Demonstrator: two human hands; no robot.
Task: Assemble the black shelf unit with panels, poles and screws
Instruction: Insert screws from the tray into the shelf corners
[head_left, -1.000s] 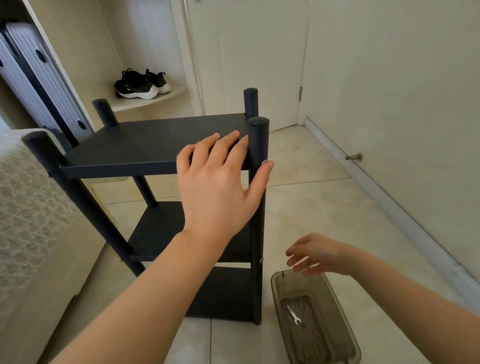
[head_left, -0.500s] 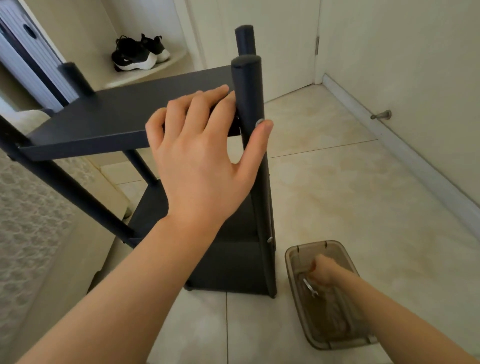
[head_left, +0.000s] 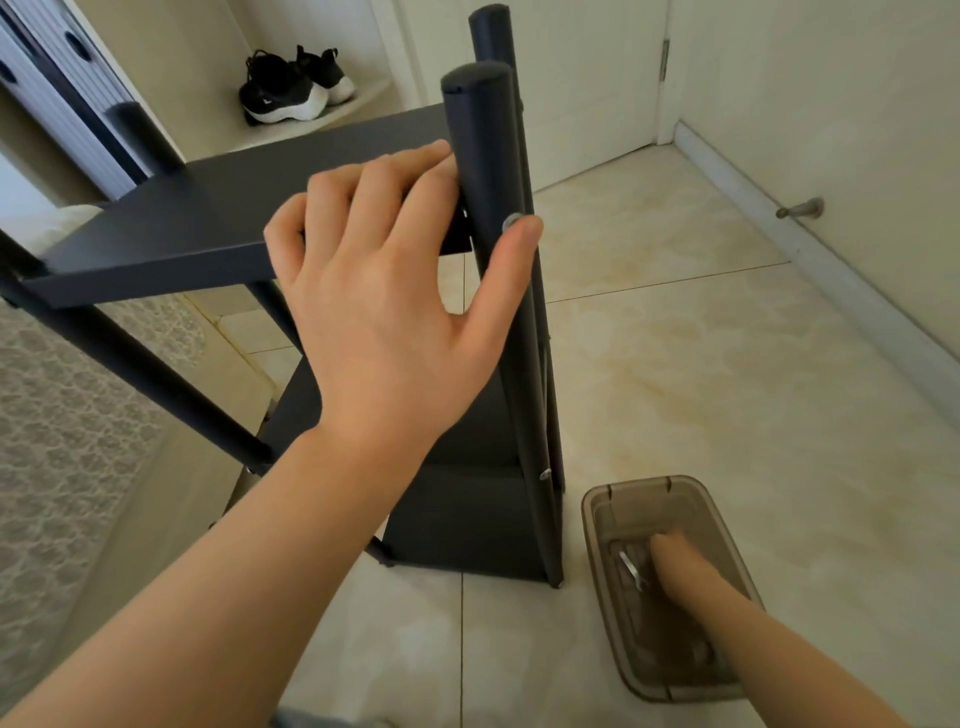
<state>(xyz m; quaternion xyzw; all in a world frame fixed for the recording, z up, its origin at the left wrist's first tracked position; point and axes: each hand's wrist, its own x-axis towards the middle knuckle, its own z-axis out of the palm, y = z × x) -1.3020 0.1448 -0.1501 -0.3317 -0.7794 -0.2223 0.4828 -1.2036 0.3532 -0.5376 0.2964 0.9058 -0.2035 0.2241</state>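
Observation:
The black shelf unit stands on the tiled floor, its top panel (head_left: 208, 218) set between the poles. My left hand (head_left: 384, 312) lies with its fingers across the panel's near right corner. The thumb presses a silver screw (head_left: 511, 222) in the front right pole (head_left: 483, 130). Lower right, my right hand (head_left: 680, 566) reaches down into a brown translucent tray (head_left: 589, 514). A small silver wrench (head_left: 631, 569) lies right beside its fingers, which are hidden from me. Another screw head (head_left: 544, 474) shows lower on the pole.
A lace-covered piece of furniture (head_left: 62, 415) stands close on the left of the shelf. Black sneakers (head_left: 291, 88) sit on a low ledge behind. A closed door (head_left: 571, 78) and a wall with a metal door stop (head_left: 800, 209) bound the right side.
My right hand dropped from above the tray into it, down to the wrench. The view came closer over the shelf; my left hand stays on the top corner with its thumb on the screw.

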